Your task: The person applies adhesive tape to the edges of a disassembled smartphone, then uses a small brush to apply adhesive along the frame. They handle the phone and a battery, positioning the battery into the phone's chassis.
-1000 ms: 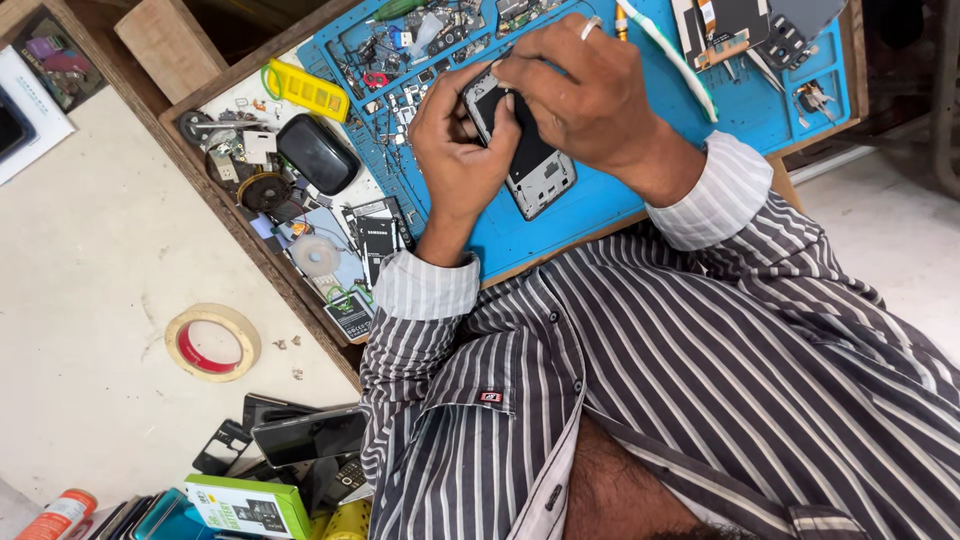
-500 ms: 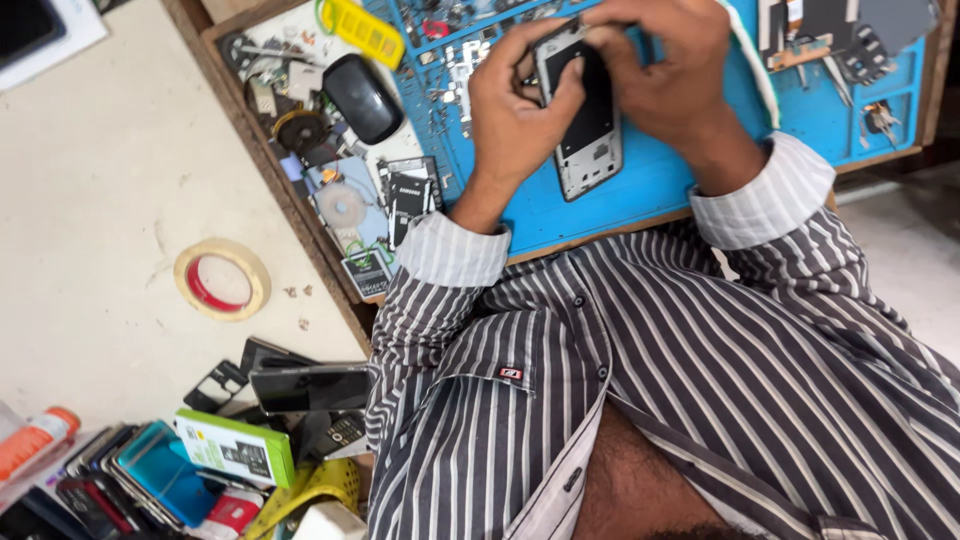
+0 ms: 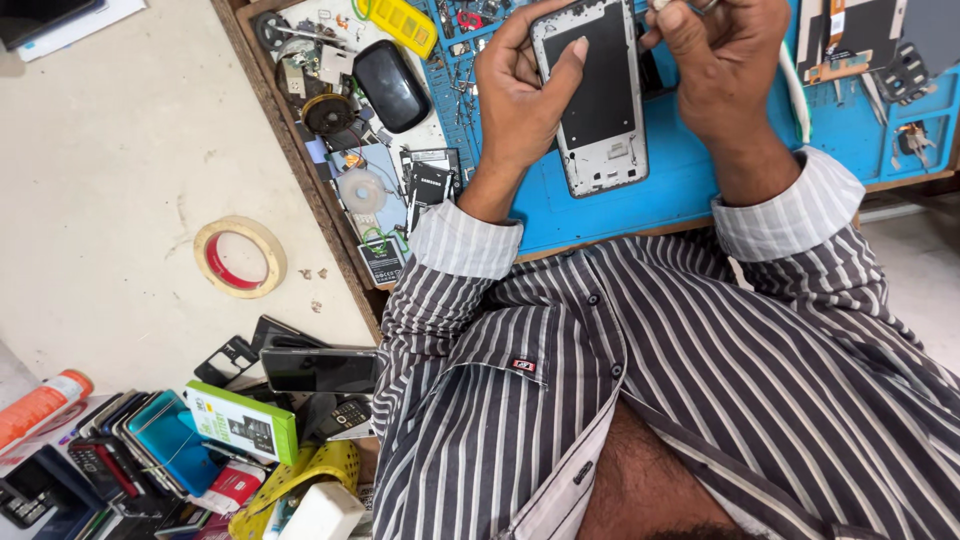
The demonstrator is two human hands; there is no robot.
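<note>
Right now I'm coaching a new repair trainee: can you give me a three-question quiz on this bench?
1. True or false: the left hand grips the opened phone.
2. What colour is the work mat? A red, B blue, C grey
3. Which round thing lies on the floor, left of the bench?

Key:
1. True; the right hand works at its top edge.
2. B
3. The tape roll.
</note>
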